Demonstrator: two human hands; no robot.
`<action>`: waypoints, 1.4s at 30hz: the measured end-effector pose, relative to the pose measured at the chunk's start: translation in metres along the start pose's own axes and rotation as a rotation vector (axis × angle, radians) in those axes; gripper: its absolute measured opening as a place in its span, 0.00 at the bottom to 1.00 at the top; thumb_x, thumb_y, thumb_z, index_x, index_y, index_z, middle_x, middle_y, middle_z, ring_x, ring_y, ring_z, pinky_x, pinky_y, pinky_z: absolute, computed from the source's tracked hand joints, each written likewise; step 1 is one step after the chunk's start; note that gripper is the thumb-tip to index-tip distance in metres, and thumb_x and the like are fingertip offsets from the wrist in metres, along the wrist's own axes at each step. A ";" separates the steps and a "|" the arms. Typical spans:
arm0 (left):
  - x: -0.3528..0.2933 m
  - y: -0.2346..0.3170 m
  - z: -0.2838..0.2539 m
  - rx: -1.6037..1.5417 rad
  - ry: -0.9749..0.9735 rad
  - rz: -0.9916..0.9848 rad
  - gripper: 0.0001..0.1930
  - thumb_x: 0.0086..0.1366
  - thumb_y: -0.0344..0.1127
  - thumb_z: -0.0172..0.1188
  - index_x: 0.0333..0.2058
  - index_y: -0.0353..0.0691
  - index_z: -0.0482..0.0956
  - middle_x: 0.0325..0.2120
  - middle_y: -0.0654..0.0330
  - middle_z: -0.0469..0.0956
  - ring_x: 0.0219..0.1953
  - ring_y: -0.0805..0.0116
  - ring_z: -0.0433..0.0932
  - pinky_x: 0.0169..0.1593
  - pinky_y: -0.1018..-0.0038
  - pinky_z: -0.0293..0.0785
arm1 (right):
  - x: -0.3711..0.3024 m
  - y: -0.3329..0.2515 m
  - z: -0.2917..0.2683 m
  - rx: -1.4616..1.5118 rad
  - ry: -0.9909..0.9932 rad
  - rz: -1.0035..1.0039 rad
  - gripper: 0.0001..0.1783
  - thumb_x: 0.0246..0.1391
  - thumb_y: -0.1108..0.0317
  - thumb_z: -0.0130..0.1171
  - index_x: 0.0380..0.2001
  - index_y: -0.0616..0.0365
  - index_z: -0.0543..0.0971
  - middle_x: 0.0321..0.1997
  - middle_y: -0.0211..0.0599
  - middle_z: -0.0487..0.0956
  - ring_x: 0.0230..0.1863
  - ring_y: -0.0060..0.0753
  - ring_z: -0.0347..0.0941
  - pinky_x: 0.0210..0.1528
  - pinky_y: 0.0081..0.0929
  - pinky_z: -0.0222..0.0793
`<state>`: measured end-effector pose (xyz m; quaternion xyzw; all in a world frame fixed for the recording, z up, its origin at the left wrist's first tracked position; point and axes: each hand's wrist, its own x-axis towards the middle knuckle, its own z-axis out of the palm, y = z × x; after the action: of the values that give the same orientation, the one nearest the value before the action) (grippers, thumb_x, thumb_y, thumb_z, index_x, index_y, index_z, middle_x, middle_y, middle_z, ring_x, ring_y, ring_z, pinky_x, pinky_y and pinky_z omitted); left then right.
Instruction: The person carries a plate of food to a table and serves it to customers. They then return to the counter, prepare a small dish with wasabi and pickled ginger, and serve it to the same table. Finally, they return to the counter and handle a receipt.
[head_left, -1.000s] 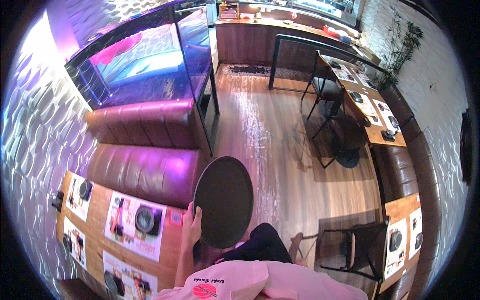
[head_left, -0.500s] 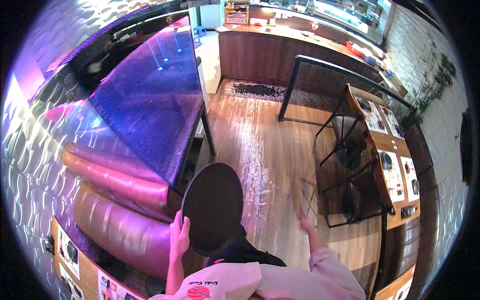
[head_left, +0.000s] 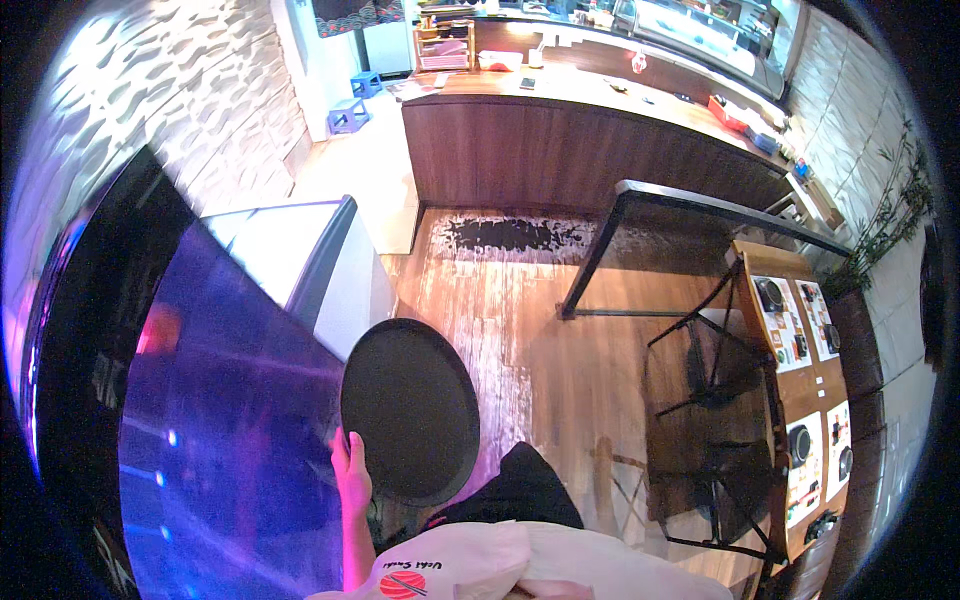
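Observation:
My left hand (head_left: 350, 465) grips the near-left rim of a black serving tray (head_left: 410, 412). The tray is round or oval and tilted up, and its bare, dark surface shows. It hangs in front of me, a little left of the middle. The thumb lies along the rim, while the other fingers are mostly hidden behind it. My right hand is out of the picture; only the pale shirt covers that side.
A dark glossy panel (head_left: 230, 430) runs close on my left. Ahead, a wood-fronted counter (head_left: 530, 155) crosses the wooden floor (head_left: 470, 330). A black metal-framed divider (head_left: 590, 255) and dark chairs (head_left: 715, 480) stand right, beside a laid table (head_left: 795, 385). Blue stools (head_left: 348, 117) are far left.
I have moved forward, so the counter looks nearer and the brown bench on the left has gone from view. The tray stays in my left hand. My right hand has left the picture.

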<state>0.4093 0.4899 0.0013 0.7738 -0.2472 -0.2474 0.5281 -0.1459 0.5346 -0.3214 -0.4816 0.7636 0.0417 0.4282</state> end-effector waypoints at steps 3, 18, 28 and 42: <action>0.106 0.033 0.069 -0.093 0.051 0.029 0.33 0.75 0.49 0.50 0.66 0.26 0.59 0.65 0.49 0.63 0.66 0.62 0.61 0.69 0.68 0.53 | 0.050 -0.024 -0.020 0.109 -0.038 0.236 0.16 0.59 0.60 0.54 0.39 0.61 0.82 0.30 0.49 0.81 0.37 0.46 0.79 0.43 0.44 0.74; 0.507 0.207 0.351 -0.368 0.229 0.018 0.33 0.75 0.51 0.49 0.66 0.31 0.59 0.63 0.49 0.63 0.62 0.60 0.65 0.66 0.66 0.60 | 0.542 -0.766 -0.400 0.451 0.421 -0.718 0.10 0.60 0.71 0.54 0.39 0.56 0.85 0.25 0.32 0.79 0.24 0.21 0.71 0.27 0.26 0.68; 0.787 0.339 0.531 -0.561 0.004 -0.011 0.33 0.74 0.52 0.49 0.66 0.31 0.59 0.61 0.50 0.67 0.61 0.59 0.68 0.65 0.67 0.62 | 0.622 -0.893 -0.448 0.724 0.089 -0.370 0.08 0.60 0.74 0.56 0.41 0.60 0.81 0.28 0.29 0.79 0.26 0.21 0.77 0.28 0.22 0.73; 1.065 0.416 0.817 -0.661 -0.109 -0.044 0.34 0.75 0.54 0.46 0.65 0.30 0.60 0.63 0.52 0.66 0.62 0.61 0.67 0.65 0.66 0.61 | 0.882 -1.191 -0.634 0.752 0.263 -0.672 0.09 0.63 0.74 0.52 0.43 0.62 0.80 0.29 0.31 0.81 0.31 0.20 0.77 0.34 0.19 0.73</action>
<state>0.6375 -0.8966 0.0013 0.5517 -0.1647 -0.3664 0.7310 0.2344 -1.0186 -0.1185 -0.5141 0.5764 -0.4359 0.4620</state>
